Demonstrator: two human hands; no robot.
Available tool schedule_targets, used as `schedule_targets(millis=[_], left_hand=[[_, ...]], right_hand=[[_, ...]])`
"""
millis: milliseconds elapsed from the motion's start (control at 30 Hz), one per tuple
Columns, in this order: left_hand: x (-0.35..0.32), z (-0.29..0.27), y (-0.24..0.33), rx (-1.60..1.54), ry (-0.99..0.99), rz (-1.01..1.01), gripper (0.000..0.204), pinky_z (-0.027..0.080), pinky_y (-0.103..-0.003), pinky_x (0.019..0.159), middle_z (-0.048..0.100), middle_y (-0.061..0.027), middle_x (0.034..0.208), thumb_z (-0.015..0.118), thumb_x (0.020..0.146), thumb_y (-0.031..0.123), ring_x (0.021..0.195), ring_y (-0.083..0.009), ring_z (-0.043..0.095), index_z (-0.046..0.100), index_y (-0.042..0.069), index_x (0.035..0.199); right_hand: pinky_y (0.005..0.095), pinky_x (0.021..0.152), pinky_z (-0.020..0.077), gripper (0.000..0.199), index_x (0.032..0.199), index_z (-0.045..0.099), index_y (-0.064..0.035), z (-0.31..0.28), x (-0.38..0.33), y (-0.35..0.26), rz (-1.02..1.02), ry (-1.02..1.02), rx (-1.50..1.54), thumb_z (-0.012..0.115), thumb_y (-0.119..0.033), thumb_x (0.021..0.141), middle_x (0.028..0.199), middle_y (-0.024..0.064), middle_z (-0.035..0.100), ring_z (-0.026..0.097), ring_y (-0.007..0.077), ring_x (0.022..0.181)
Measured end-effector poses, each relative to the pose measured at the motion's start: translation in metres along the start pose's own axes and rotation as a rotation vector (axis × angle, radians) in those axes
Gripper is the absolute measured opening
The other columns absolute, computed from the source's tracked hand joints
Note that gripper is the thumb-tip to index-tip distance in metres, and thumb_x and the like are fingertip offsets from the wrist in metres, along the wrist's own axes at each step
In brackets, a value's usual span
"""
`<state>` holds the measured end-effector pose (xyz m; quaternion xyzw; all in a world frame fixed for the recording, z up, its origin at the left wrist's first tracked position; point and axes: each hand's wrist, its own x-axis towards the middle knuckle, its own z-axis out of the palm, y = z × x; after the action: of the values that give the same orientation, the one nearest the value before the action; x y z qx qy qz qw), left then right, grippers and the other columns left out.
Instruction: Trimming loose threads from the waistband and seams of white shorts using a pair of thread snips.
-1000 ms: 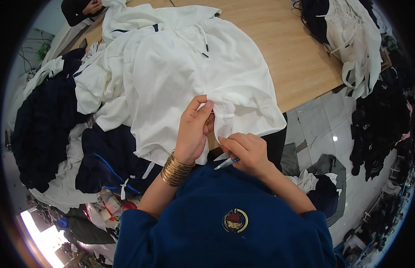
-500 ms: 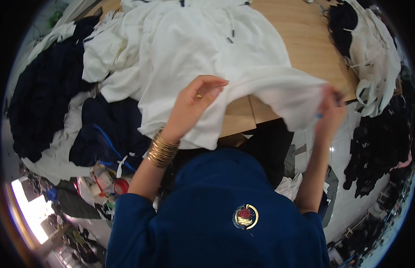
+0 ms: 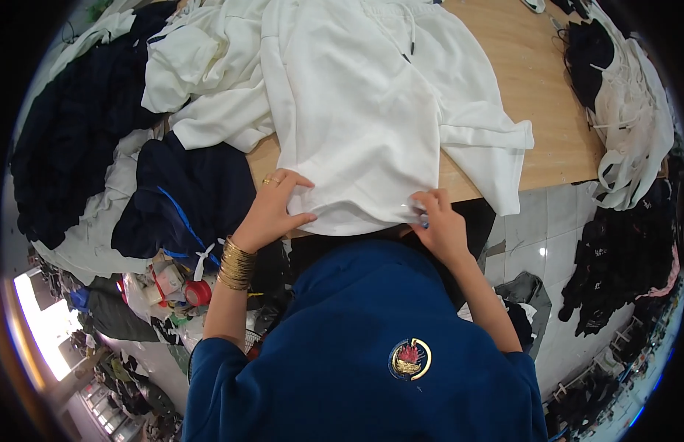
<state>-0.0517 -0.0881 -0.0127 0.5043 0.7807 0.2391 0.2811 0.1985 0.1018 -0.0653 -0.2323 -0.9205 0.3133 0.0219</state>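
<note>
While the white shorts [image 3: 356, 110] lie stretched out straight ahead of me on the wooden table [image 3: 555, 147], I've got one leg squared up right in front of my body. Their long axis runs away from me, drawstring [image 3: 413, 37] at the far end, hem [image 3: 342, 225] at the near one, down by the table's front edge. And here's the relation that matters: that hem crosses between my hands, its mouth gaping slightly, one corner to each side, so neither hand is clearly nearer.

My left hand [image 3: 272, 210] is at the left corner, thumb and forefinger spread wide, tips touching the cloth, no firm pinch that I can see. Over at the right corner, my right hand [image 3: 443, 228] is half curled, fingertips against the fabric; whether it grips there, I can't tell. The other leg [image 3: 489, 158] slants off to the right, beyond that hand, its end hanging past the table edge.

Now the murky bits! A small blue object [image 3: 424, 220] shows among my right fingers, mostly covered, too little of it to name. The waistband runs up to the top of the view and is partly cut off, and the inside of the leg is hidden under its upper layer.
</note>
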Motion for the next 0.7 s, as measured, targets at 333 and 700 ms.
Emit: schedule_targets(millis=[333,700], left_hand=[[0.006,0.026,-0.004,0.149,0.044,0.267,0.029,0.040,-0.030,0.084,0.055,-0.0066,0.100,0.067,0.077,0.018,0.093,-0.0201,0.051,0.057,0.007,0.102],[0.047,0.014,0.037,-1.230,-0.278,-0.170,0.027,0.042,-0.021,0.083,0.060,-0.0003,0.100,0.053,0.092,0.018,0.092,-0.0054,0.053,0.056,0.002,0.113]], right_hand=[[0.0328,0.056,0.0464,0.021,0.092,0.059,-0.0067,-0.014,0.013,0.003,0.034,0.068,0.109,0.069,-0.014,0.074,0.082,0.0039,0.056,0.060,0.0211,0.067],[0.0224,0.059,0.0385,0.015,0.085,0.063,-0.0028,-0.086,0.054,-0.002,0.353,0.336,0.449,0.066,-0.017,0.081,0.072,-0.0011,0.055,0.050,0.0058,0.064]])
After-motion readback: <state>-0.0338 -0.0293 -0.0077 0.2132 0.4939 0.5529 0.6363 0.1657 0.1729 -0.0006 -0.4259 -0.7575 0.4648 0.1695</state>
